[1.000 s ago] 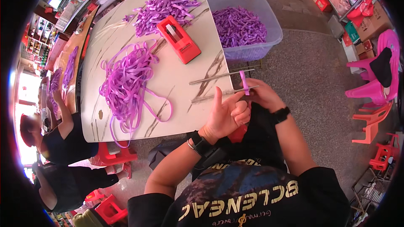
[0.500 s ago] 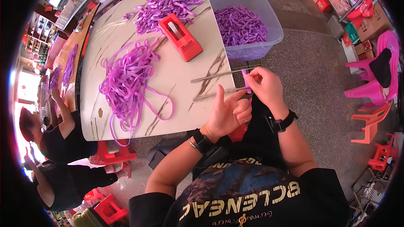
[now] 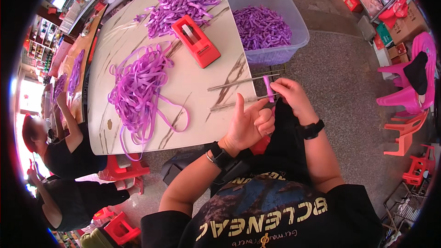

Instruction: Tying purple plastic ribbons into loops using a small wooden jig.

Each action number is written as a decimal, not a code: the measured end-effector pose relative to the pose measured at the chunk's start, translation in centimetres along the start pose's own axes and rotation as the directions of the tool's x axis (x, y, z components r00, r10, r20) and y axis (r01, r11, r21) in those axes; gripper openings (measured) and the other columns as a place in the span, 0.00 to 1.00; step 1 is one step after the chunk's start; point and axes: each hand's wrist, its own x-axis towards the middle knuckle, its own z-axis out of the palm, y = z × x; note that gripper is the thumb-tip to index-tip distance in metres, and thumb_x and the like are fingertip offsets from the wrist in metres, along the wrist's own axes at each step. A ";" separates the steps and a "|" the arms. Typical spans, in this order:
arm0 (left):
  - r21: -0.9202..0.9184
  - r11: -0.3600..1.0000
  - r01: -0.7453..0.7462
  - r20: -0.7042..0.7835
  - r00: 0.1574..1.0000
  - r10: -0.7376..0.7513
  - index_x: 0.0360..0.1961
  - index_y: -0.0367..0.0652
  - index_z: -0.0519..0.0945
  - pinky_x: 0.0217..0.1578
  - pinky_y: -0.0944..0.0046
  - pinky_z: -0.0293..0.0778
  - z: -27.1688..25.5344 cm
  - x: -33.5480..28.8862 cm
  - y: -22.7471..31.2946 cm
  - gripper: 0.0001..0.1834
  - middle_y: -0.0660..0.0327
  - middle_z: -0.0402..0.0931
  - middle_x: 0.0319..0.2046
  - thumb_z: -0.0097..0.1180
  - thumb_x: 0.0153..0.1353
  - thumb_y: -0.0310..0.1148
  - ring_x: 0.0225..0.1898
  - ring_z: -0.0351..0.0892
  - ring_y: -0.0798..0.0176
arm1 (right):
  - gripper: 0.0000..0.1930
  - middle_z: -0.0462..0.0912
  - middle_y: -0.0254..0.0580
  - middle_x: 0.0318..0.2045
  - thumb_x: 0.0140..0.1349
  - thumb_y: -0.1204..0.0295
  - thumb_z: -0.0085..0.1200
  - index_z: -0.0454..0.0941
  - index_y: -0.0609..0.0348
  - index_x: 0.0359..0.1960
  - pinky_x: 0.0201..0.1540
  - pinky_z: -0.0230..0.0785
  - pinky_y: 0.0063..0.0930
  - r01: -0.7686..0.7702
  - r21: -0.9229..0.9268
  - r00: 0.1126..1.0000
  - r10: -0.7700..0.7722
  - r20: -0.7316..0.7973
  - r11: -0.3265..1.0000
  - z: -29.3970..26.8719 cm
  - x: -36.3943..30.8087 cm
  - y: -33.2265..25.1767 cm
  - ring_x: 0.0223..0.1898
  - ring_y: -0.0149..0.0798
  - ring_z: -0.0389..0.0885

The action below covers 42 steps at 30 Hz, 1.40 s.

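Note:
Two thin metal rods (image 3: 232, 83) lie roughly side by side across the table's right edge and reach past it. A short purple ribbon (image 3: 268, 88) is wound around both rods beyond that edge. My right hand (image 3: 296, 98) is just right of the wound ribbon, its thumb and forefinger pinched at the ribbon's side. Below the rods, my left hand (image 3: 250, 124) has its thumb raised and forefinger stretched toward the ribbon's lower end, the other fingers curled loosely with nothing seen in them. A loose heap of long purple ribbon (image 3: 140, 80) lies on the table, left of my hands.
On the marbled table (image 3: 193, 131) stand a red tape dispenser (image 3: 197, 41) and a pile of short purple ribbon pieces (image 3: 177, 11). A clear plastic bin (image 3: 275, 57) full of purple pieces adjoins the right edge. Two people (image 3: 64, 149) are at the left; pink chairs (image 3: 422, 82) stand right.
My right hand has drawn slightly right and down from the wound ribbon, showing more of it. My left hand has hardly moved.

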 end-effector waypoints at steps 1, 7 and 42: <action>-0.007 1.000 0.001 0.018 1.000 -0.001 0.53 0.38 0.58 0.25 0.70 0.53 0.0 0.1 0.0 0.43 0.68 0.50 0.14 0.24 0.54 0.69 0.19 0.52 0.69 | 0.08 0.74 0.25 0.21 0.55 0.66 0.52 0.75 0.57 0.25 0.24 0.57 0.14 0.001 0.001 1.000 -0.001 -0.002 1.000 -0.3 0.2 0.3 0.22 0.20 0.67; -0.007 1.000 0.008 0.042 0.999 -0.007 0.53 0.38 0.59 0.25 0.70 0.53 0.2 0.2 -0.1 0.43 0.68 0.50 0.14 0.24 0.54 0.69 0.19 0.53 0.69 | 0.07 0.74 0.25 0.21 0.57 0.64 0.49 0.75 0.50 0.28 0.27 0.60 0.16 -0.404 0.428 0.896 0.257 0.361 0.808 -1.4 2.6 3.8 0.23 0.24 0.70; 0.180 0.979 0.095 -0.045 0.995 -0.088 0.54 0.38 0.58 0.28 0.69 0.62 0.0 0.1 -0.3 0.35 0.64 0.62 0.20 0.29 0.60 0.59 0.24 0.63 0.66 | 0.09 0.68 0.26 0.18 0.61 0.64 0.47 0.70 0.57 0.31 0.34 0.61 0.19 -0.357 0.690 0.910 0.069 0.408 0.629 -7.1 0.4 1.0 0.27 0.26 0.69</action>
